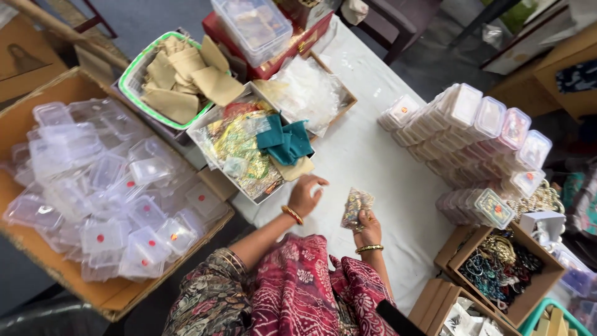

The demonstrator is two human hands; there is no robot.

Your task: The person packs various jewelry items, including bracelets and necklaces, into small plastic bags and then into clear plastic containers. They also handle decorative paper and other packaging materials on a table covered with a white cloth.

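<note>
1. Right hand (368,231), lower centre of frame, pinches a small clear packet (356,206) of what looks like gold-toned jewellery; contents blurred.
2. Left hand (306,194) hangs just left of the packet, fingers loosely curled, holding nothing.
3. Packet's long axis runs upward and slightly right; it stands above the right hand, between both hands, over the white cloth (373,162).
4. Left hand sits nearest the open box (219,163) of glittery pouches with teal cloth (285,142).
5. Stacked lidded containers (479,140) at right; empty clear ones with red dot stickers in the cardboard carton (37,261), left.
</note>
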